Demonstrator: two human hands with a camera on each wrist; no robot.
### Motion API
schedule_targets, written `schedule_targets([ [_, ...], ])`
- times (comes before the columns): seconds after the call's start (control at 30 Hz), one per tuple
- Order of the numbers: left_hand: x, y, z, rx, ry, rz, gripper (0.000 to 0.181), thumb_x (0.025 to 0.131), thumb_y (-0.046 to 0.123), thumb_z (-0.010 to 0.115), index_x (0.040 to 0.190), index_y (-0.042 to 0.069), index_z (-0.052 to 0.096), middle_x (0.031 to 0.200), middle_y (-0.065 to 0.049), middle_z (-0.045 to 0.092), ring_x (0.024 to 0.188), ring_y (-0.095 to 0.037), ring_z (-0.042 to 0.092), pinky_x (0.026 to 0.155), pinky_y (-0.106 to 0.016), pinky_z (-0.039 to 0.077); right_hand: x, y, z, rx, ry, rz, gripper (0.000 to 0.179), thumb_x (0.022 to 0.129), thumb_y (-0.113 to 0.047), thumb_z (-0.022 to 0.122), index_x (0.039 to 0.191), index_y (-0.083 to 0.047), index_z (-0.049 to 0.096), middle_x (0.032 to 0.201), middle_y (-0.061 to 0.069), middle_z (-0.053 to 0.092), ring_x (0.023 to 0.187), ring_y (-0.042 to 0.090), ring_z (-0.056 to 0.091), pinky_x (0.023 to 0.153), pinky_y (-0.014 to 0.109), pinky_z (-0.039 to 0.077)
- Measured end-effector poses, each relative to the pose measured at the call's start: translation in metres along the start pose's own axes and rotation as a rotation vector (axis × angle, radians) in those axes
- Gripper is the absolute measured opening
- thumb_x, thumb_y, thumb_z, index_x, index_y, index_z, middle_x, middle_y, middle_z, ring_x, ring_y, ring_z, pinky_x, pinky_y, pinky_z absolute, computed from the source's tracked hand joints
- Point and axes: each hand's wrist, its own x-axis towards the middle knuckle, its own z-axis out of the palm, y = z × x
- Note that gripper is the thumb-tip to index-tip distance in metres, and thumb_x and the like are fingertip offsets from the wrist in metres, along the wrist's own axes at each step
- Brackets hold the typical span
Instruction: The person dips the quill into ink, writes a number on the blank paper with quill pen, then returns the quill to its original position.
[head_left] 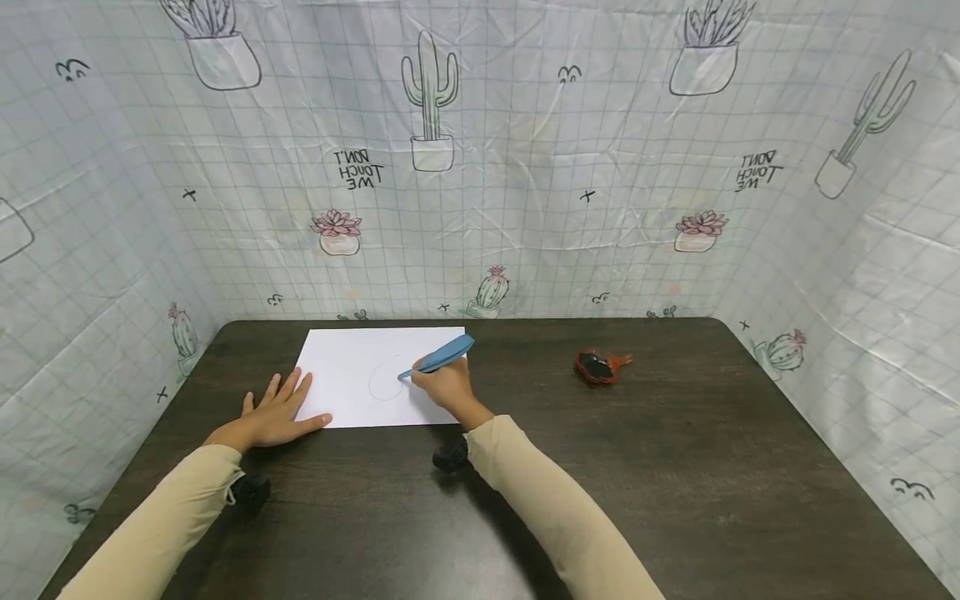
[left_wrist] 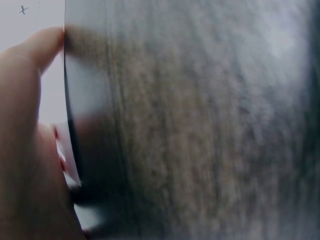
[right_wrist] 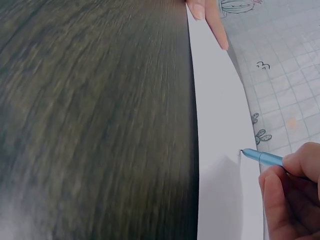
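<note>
A white sheet of paper [head_left: 337, 367] lies at the far left of the dark table. On it, a thin pencil-like line forms a rounded, almost closed outline [head_left: 371, 385]. My right hand [head_left: 447, 387] pinches a blue pen [head_left: 446, 353] with a broad, feather-like upper end. In the right wrist view the tip of the pen [right_wrist: 265, 157] meets the paper. My left hand [head_left: 273, 417] lies flat with spread fingers over the sheet's left edge, its thumb [left_wrist: 49, 45] at the near corner.
Farther right on the dark wooden table [head_left: 675, 467] lies a small red-orange object [head_left: 597, 367] with a dark face and short handle. A white cloth [head_left: 525, 208] printed with cacti hangs behind and at both sides of the table.
</note>
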Motion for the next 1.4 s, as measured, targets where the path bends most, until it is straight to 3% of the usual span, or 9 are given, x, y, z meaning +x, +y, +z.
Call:
schedule_targets([
  [0.13,-0.003,0.003,-0.001,-0.018,-0.001,0.007,0.107,0.083,0.075,0.045,0.155,0.009,0.001,0.160,-0.017,-0.011,0.141,-0.048,-0.015,0.096,-0.075,-0.018,0.000,-0.001,0.005,0.026,0.020,0.013,0.007,0.080,-0.011,0.070,0.084,-0.010,0.076,0.076,0.001,0.072,0.062,0.008,0.054,0.057,0.024,0.041],
  [0.4,0.003,-0.004,0.004,0.024,0.008,-0.012,0.111,0.082,0.078,0.043,0.154,0.005,0.001,0.159,-0.020,-0.010,0.141,-0.050,-0.013,0.095,-0.075,-0.018,0.001,-0.004,0.014,-0.001,0.057,0.026,0.005,0.080,-0.014,0.071,0.082,-0.013,0.075,0.076,-0.002,0.072,0.066,0.009,0.059,0.065,0.028,0.046],
  [1.03,0.003,-0.005,0.004,0.026,0.010,-0.004,0.109,0.084,0.076,0.042,0.154,0.004,0.001,0.159,-0.019,-0.011,0.141,-0.049,-0.014,0.096,-0.075,-0.019,-0.002,-0.011,0.028,-0.007,0.031,0.010,0.004,0.081,-0.015,0.071,0.081,-0.014,0.075,0.073,-0.007,0.071,0.070,0.008,0.061,0.068,0.028,0.046],
  [1.23,-0.001,0.002,0.000,0.003,0.008,0.000,0.108,0.084,0.076,0.044,0.155,0.006,0.002,0.159,-0.019,-0.011,0.141,-0.049,-0.015,0.096,-0.074,-0.019,-0.004,-0.014,0.030,0.013,0.009,0.003,0.005,0.082,-0.015,0.070,0.081,-0.014,0.075,0.072,-0.006,0.070,0.067,0.007,0.059,0.062,0.025,0.043],
  [1.4,0.001,-0.001,0.002,0.010,0.010,-0.008,0.108,0.084,0.076,0.043,0.155,0.006,0.002,0.159,-0.019,-0.010,0.141,-0.048,-0.015,0.097,-0.074,-0.019,-0.005,-0.014,0.031,0.021,-0.021,-0.028,0.005,0.082,-0.012,0.070,0.081,-0.012,0.075,0.070,-0.003,0.070,0.060,0.006,0.053,0.057,0.021,0.040],
])
